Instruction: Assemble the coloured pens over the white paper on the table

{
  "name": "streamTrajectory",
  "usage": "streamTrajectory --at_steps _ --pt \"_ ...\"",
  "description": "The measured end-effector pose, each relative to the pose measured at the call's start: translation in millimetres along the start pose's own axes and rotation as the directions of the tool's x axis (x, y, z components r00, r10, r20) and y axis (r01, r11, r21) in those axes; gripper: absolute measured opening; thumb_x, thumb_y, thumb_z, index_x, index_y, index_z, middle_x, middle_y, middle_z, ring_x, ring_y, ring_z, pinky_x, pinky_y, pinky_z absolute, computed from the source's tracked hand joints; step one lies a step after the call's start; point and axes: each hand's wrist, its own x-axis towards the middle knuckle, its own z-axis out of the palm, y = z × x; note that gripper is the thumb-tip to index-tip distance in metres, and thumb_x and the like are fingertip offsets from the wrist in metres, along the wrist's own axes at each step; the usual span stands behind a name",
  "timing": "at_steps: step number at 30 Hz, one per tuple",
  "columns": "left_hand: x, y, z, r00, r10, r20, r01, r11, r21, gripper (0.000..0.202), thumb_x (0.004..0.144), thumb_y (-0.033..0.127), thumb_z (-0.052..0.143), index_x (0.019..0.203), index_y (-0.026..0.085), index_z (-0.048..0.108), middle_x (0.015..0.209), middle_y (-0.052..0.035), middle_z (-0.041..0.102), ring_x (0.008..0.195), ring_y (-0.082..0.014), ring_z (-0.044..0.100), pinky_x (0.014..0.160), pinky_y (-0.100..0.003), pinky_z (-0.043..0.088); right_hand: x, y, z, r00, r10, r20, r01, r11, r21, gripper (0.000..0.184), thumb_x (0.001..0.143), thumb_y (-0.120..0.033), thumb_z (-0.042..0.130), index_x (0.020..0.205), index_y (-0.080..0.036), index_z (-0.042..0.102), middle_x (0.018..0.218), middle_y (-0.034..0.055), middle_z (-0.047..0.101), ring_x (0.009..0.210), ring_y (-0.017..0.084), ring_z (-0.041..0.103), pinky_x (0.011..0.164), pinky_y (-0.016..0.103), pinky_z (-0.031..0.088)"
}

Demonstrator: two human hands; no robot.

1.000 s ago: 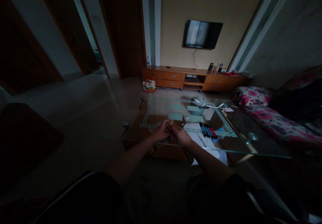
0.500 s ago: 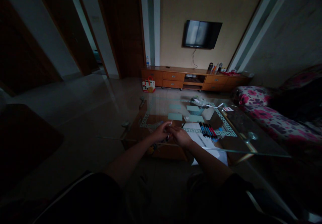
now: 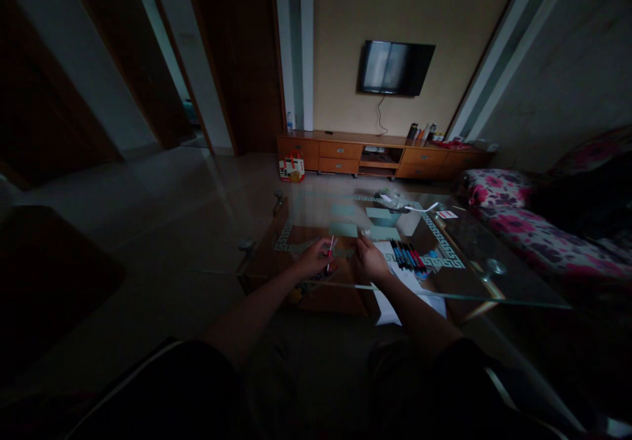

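Clasping a slim red-and-white pen-like piece (image 3: 330,253) in the left hand (image 3: 313,260), closed around it near the front edge of the glass tabletop (image 3: 486,242). Lies just left of the right hand (image 3: 370,261), apart from it. Points white tip away from the body, long axis running near to far, leaning slightly right. With right-hand fingers curled, impossible to tell whether around anything.

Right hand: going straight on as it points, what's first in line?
Probably the slim red-and-white item in the left hand; depth is unclear, so the right hand might pass just beyond it.
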Motion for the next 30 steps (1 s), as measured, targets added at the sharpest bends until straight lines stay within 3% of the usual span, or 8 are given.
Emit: streamTrajectory --at_steps 4,9,18,23,30 --pt "-1 5 2.1 1.0 -0.025 0.015 0.025 0.999 -0.03 0.039 0.077 0.027 0.069 0.112 0.02 0.052 0.078 0.0022 0.062 0.053 -0.0094 0.06 0.05 -0.018 0.043 -3 15 9 0.995 0.007 0.097 -0.005 1.0 -0.02 0.027 0.093 -0.021 0.047 0.116 -0.018 0.06 0.113 0.0111 0.055 0.098 0.021 0.056 0.085 0.031 0.045" --pt "-2 9 4.0 0.998 -0.054 0.032 0.056 0.997 -0.058 0.039 0.078 0.028 0.07 0.111 0.02 0.051 0.076 0.0025 0.062 0.05 -0.0096 0.061 0.047 -0.017 0.043 -3 14 19 0.987 -0.058 0.151 0.062 0.998 -0.017 0.027 0.091 -0.027 0.056 0.116 -0.019 0.064 0.117 0.0117 0.052 0.108 0.023 0.051 0.094 0.035 0.042" --pt "-3 7 0.8 0.998 -0.039 0.054 0.041 0.998 -0.047 0.039 0.077 0.029 0.07 0.111 0.019 0.052 0.076 0.0021 0.062 0.052 -0.0096 0.06 0.049 -0.018 0.044 -2 10 23 0.984 -0.101 0.147 0.11 0.993 -0.051 0.019 0.092 -0.031 0.056 0.1 -0.023 0.071 0.11 0.0098 0.053 0.102 0.024 0.049 0.091 0.039 0.043" --pt "-2 7 1.4 0.999 -0.018 0.033 0.019 0.999 -0.034 0.039 0.076 0.028 0.071 0.11 0.019 0.054 0.076 0.0016 0.063 0.055 -0.0098 0.059 0.052 -0.019 0.045 -4 7 19 0.989 -0.073 0.129 0.084 0.993 -0.085 0.023 0.091 -0.031 0.057 0.109 -0.024 0.068 0.113 0.0115 0.052 0.103 0.025 0.048 0.089 0.039 0.042" --pt "-3 11 2.6 0.998 -0.02 0.061 0.025 0.997 -0.078 0.038 0.077 0.029 0.07 0.108 0.017 0.052 0.072 0.0024 0.062 0.052 -0.0106 0.06 0.052 -0.02 0.046 -5 6 21 0.982 -0.037 0.188 0.061 0.991 -0.123 0.022 0.092 -0.036 0.056 0.106 -0.028 0.07 0.117 0.011 0.05 0.105 0.027 0.045 0.088 0.039 0.037"
